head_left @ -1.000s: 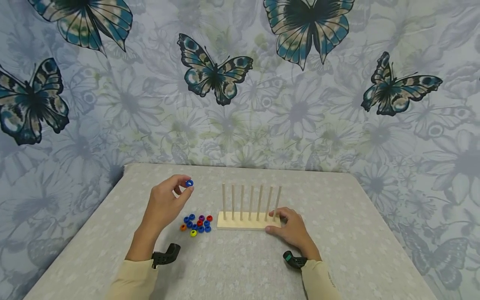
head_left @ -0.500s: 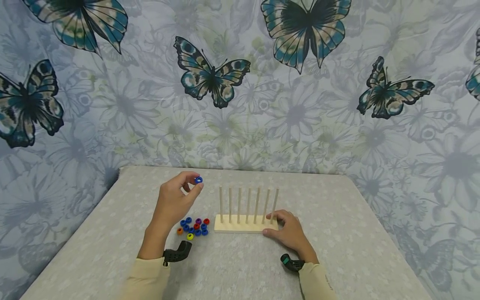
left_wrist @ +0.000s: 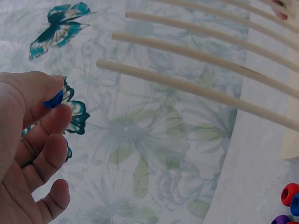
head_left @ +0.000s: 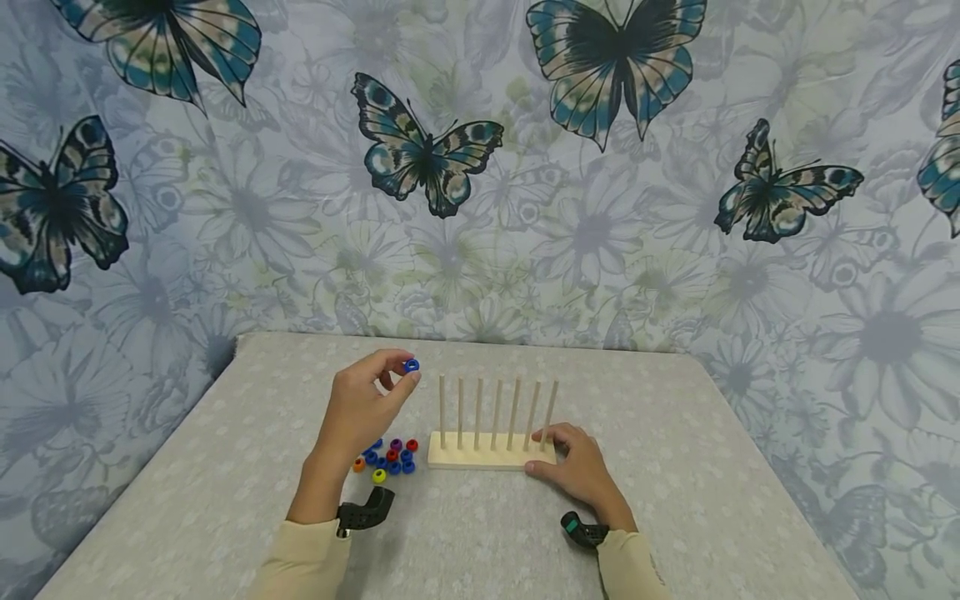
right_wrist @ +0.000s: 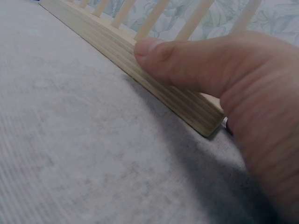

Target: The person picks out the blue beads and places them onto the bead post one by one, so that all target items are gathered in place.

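Between thumb and index finger, my left hand (head_left: 367, 404) pinches a blue bead (head_left: 411, 365), its hole visible in the head view. The bead is held up in the air, just left of the leftmost peg's top and apart from it. In the left wrist view the same blue bead (left_wrist: 54, 100) is partly hidden by the fingertips. A wooden peg stand (head_left: 480, 454) with several upright bare pegs lies on the table. My right hand (head_left: 581, 462) grips its right end, the thumb (right_wrist: 159, 56) on the front edge and the fingers behind.
Left of the stand lies a loose group of beads (head_left: 392, 455), mostly blue, with red, purple, orange and yellow ones. My left forearm partly covers this group. A pale patterned cloth covers the table (head_left: 480, 533); a butterfly-print backdrop (head_left: 480, 275) hangs behind it.
My left hand has moved to the right with the blue bead, closer to the leftmost peg. The right hand keeps its grip on the stand's right end.
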Tool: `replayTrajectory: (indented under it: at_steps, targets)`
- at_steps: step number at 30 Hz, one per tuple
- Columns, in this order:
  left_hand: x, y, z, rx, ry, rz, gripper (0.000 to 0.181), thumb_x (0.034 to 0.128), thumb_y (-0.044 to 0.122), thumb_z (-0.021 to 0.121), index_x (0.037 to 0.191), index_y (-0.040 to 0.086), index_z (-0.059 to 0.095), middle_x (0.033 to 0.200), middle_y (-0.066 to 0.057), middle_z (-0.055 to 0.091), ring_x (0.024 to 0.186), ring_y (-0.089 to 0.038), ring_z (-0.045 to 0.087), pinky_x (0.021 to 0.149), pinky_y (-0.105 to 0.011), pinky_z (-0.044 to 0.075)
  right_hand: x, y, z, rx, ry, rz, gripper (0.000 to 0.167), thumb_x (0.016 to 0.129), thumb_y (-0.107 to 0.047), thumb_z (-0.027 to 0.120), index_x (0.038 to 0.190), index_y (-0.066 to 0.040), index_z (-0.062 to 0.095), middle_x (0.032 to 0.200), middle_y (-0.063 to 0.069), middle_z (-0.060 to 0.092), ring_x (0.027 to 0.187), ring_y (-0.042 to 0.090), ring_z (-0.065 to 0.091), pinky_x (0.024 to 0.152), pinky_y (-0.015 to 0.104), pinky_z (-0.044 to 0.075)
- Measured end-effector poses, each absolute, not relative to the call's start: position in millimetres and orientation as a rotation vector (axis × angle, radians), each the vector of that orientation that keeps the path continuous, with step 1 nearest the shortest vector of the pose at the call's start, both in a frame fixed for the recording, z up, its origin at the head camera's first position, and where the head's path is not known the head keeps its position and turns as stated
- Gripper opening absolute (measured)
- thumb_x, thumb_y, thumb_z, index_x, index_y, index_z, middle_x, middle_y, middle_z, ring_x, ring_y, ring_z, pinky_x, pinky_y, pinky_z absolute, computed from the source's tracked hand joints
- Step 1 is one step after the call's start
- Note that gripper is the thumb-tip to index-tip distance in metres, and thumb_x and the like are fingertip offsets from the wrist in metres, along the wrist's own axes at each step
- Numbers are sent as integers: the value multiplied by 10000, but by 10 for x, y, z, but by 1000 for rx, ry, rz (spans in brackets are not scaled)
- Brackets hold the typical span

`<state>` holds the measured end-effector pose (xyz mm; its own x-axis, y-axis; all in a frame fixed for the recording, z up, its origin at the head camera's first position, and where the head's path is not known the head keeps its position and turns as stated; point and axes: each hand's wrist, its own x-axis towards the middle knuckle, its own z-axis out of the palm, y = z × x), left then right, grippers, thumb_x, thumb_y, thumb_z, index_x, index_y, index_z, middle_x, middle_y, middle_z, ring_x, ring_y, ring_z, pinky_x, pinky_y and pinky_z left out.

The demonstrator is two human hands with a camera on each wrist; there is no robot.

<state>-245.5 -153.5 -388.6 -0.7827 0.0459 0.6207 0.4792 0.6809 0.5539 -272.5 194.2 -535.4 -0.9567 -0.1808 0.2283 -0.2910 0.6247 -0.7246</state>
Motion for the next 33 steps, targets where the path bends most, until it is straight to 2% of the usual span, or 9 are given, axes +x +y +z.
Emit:
replayTrajectory:
  at_steps: [7, 22, 33]
  targets:
    - [-2473, -1448, -3926, -438, -2329, -1000, 259, 920, 265, 743, 1166, 186, 722, 929, 64, 714, 746, -71, 565, 561, -253, 464, -2728, 1943, -5382, 399, -2709, 1236, 420, 685, -565, 871, 1025, -408, 679, 1115, -199, 659, 1071, 109, 592, 1067, 504, 357]
    - [-2555, -1362, -4034, -493, -2251, -1002, 262, 936, 289, 723, 1163, 159, 726, 934, 36, 714, 731, -80, 576, 563, -237, 461, -2760, 1937, -5406, 411, -2693, 1215, 421, 686, -578, 864, 1029, -414, 683, 1126, -204, 656, 1098, 119, 593, 1068, 512, 349]
    - [-2557, -1274, -4061, -503, -2237, -1021, 269, 935, 262, 723, 1178, 149, 726, 941, 32, 711, 739, -65, 559, 564, -229, 453, -2729, 1928, -5361, 418, -2686, 1213, 437, 690, -546, 875, 1049, -362, 705, 1134, -176, 668, 1082, 124, 598, 1031, 493, 362]
